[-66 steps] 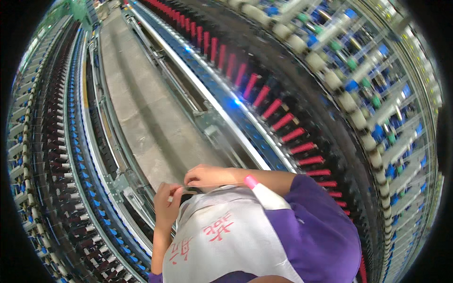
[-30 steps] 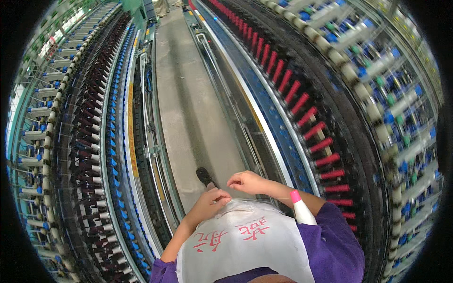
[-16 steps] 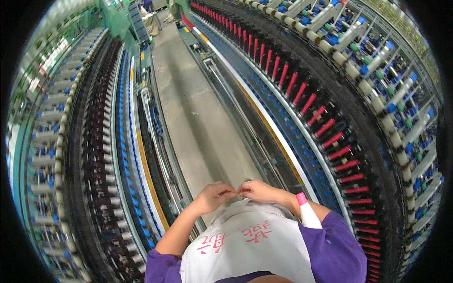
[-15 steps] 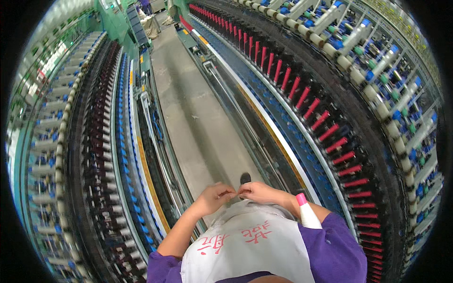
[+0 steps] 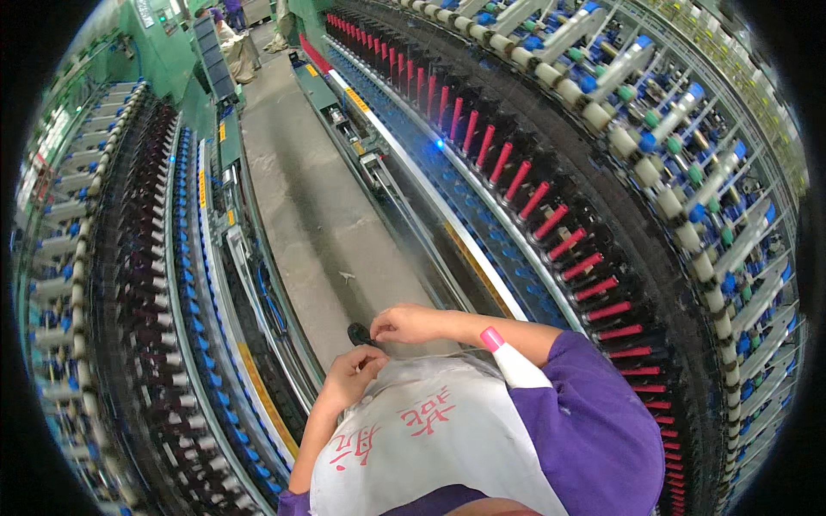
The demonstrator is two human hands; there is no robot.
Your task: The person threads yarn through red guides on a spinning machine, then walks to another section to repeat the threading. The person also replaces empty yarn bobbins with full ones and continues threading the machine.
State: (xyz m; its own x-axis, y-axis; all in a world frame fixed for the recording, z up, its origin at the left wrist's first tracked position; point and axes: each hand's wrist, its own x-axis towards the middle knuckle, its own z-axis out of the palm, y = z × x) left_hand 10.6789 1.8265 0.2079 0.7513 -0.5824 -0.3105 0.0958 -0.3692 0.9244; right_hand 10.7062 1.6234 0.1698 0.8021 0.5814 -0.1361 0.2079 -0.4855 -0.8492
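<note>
Both hands met at the apron's (image 5: 430, 430) top edge: left hand (image 5: 351, 378) and right hand (image 5: 404, 323) pinched something unseen; slow, close fingerwork seemed advisable.

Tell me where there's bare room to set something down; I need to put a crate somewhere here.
The grey aisle floor between the left machine row and the right machine row is the bare stretch, ahead of both hands. Both rows are packed with bobbins and spindles. Near the left hand and right hand the apron fills the space.
</note>
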